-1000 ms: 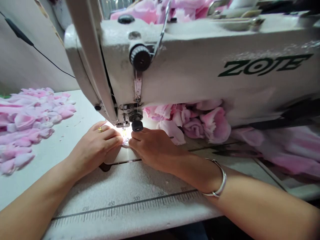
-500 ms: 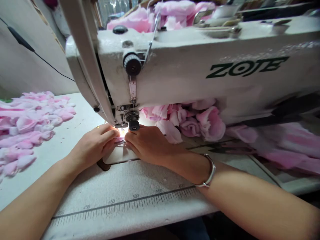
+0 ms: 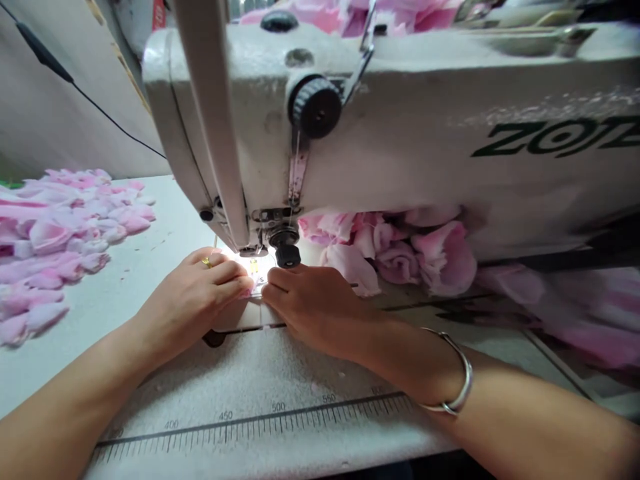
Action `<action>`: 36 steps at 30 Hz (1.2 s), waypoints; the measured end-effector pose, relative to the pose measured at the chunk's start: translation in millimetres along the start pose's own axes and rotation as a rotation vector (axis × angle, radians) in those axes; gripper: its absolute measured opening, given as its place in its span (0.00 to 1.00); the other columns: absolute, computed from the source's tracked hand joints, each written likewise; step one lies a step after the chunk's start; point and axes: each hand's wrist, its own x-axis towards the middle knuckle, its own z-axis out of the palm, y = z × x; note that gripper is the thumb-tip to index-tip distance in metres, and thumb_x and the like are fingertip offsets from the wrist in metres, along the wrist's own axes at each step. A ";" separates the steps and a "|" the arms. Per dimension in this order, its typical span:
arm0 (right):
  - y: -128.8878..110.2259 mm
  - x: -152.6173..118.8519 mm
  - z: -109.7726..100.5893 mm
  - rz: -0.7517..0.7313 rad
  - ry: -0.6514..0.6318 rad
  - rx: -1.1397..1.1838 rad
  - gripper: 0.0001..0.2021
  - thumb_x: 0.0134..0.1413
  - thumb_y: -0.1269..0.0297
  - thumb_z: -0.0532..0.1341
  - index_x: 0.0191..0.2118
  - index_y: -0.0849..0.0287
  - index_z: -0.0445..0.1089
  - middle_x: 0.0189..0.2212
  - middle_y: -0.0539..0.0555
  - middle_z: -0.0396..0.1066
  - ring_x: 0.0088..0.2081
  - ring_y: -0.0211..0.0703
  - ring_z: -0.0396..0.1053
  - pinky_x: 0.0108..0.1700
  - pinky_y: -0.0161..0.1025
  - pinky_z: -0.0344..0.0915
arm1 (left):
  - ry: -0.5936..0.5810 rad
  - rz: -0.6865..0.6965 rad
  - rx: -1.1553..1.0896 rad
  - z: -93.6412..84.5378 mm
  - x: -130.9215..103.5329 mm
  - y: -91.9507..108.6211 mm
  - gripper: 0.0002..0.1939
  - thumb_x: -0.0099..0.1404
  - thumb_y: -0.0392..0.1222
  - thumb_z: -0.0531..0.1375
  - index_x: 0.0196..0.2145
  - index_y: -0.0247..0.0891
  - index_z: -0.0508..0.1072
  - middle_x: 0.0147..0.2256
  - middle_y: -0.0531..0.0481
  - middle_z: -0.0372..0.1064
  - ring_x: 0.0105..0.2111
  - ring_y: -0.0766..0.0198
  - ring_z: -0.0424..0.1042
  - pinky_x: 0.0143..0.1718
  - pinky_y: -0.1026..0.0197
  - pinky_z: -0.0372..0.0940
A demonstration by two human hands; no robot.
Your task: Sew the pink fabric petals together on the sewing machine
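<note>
A white sewing machine (image 3: 400, 147) spans the view, its lit needle area low at the left. My left hand (image 3: 200, 293), with a ring on one finger, lies just left of the needle, fingers closed on a small piece of pink fabric (image 3: 246, 291). My right hand (image 3: 315, 307) is right of the needle under the black knob (image 3: 288, 256), its fingers curled together at the plate; whatever it pinches is hidden. A silver bangle (image 3: 465, 380) circles the right wrist.
Pink and white fabric petals (image 3: 55, 233) are heaped on the table at the left. Fabric roses (image 3: 400, 257) lie under the machine arm, and more pink fabric (image 3: 590, 300) is at the right. A printed ruler (image 3: 250, 427) runs along the front edge.
The head view has moved closer, and the machine appears larger and shifted right. My hands are slightly farther apart at the needle, and more of the lit plate shows between them.
</note>
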 end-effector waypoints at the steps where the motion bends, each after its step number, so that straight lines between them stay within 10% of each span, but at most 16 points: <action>1: 0.7 0.9 0.2 0.009 0.004 -0.013 0.05 0.55 0.75 0.58 0.34 0.59 0.70 0.31 0.52 0.68 0.31 0.43 0.61 0.22 0.41 0.46 | 0.023 -0.003 0.008 1.0 1.3 0.3 0.11 0.71 0.38 0.49 0.44 0.39 0.69 0.38 0.50 0.69 0.38 0.60 0.65 0.46 0.52 0.59; 36: 3.9 4.0 -2.4 0.066 -0.027 -0.038 0.04 0.57 0.70 0.59 0.34 0.58 0.70 0.31 0.52 0.69 0.32 0.43 0.63 0.22 0.41 0.45 | 0.163 -0.089 0.085 9.3 7.5 3.2 0.11 0.69 0.40 0.51 0.33 0.37 0.71 0.27 0.49 0.63 0.28 0.61 0.61 0.28 0.59 0.56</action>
